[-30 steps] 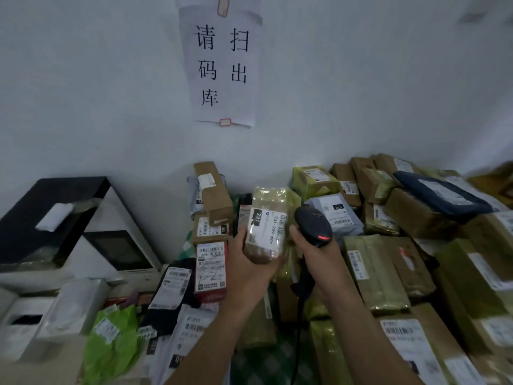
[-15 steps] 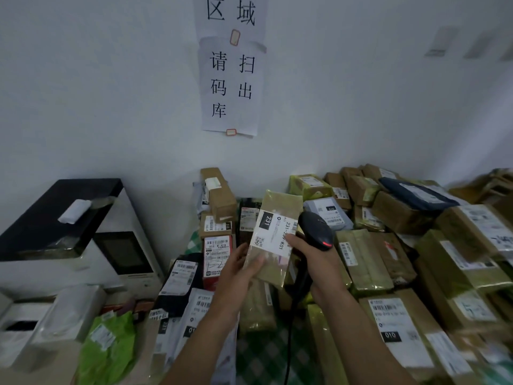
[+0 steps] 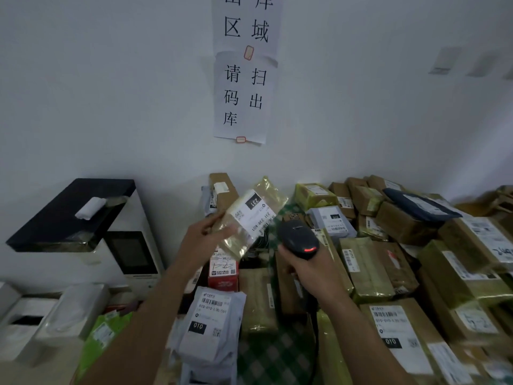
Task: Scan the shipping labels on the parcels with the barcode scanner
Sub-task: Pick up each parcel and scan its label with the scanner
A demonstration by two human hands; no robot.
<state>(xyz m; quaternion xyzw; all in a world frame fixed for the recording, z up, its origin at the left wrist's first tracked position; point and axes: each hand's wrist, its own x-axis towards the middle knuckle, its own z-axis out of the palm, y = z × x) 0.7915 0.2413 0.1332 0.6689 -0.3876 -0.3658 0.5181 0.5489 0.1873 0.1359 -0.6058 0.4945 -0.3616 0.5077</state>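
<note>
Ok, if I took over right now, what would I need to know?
Left hand holds the tape-wrapped parcel up over the piled parcels, label 231 facing you.
Right hand grips the barcode scanner, red light on, just below-right of that label.
Done: cannot tell whether this label has registered.
Left: scan it, then the rest of the pile.

Single wide-angle view. Looked forward and somewhat down from wearer's head, faced white wall [image 3: 111, 107] and paper sign [image 3: 244, 95]. Sat near left hand [image 3: 205, 237] and right hand [image 3: 308, 273] (both low centre). Took in parcel heap [image 3: 369, 268] at lower right.
</note>
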